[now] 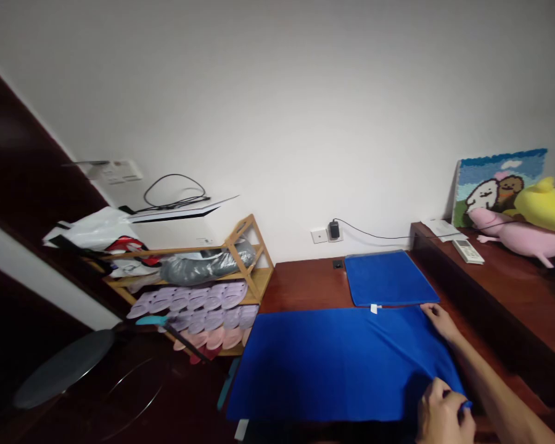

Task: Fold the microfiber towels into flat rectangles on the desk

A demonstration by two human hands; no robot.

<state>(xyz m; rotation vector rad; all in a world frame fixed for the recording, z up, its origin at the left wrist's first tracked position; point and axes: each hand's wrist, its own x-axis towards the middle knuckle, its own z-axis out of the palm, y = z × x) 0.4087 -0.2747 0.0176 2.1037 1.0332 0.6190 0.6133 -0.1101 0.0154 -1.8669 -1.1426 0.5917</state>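
Blue cloth [337, 364] (soft, rectangular); left hand [441, 414] pinches its edge; right hand [437, 317] spread flat.

The right hand [437, 319] lies flat with arm outstretched, while the left hand [441, 412] curls in a pinching grip.

the white wall [305, 92] is lit softly and evenly, while the stool [65, 367] at lower left is lost in deep shadow. straight lines are bowed towards the edges, and the blue cloth [333, 364] is rendered slightly soft, with fine detail smeared.
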